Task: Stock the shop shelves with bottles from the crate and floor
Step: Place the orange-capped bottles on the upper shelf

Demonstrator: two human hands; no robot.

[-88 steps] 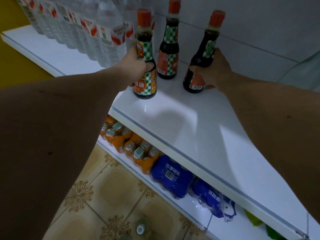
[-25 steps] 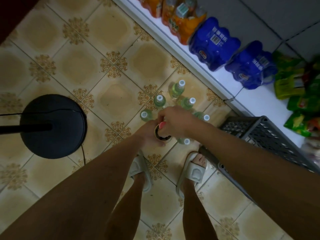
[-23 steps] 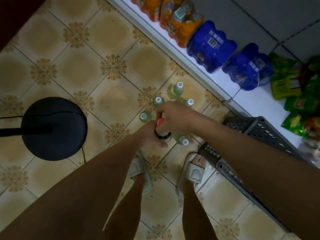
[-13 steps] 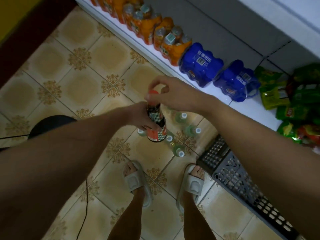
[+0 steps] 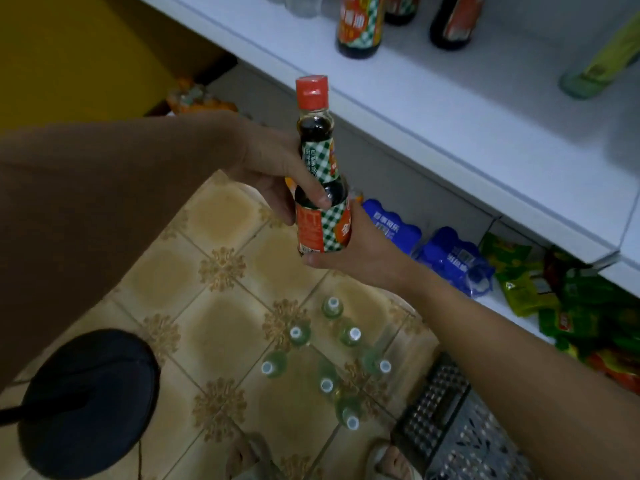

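Observation:
I hold a dark sauce bottle [image 5: 320,174] with a red cap and a green-checked label upright in front of the white shelf [image 5: 467,133]. My left hand [image 5: 273,164] grips its neck and shoulder. My right hand [image 5: 356,247] cups its base from below and the right. Two like sauce bottles [image 5: 360,26] stand on the shelf above. Several green bottles with white caps [image 5: 325,358] stand on the tiled floor below. A grey plastic crate [image 5: 460,431] sits at the bottom right.
A black round stand base [image 5: 86,400] with a cable lies on the floor at the left. Blue drink packs [image 5: 450,258] and green snack bags [image 5: 571,306] fill the lower shelf. A tilted green bottle [image 5: 595,71] lies on the upper shelf at the right. My sandalled feet [image 5: 249,459] are at the bottom.
I lifted the sauce bottle from among the floor bottles up to shelf height. My right hand went from the cap to under the base. The view rose to the shelf.

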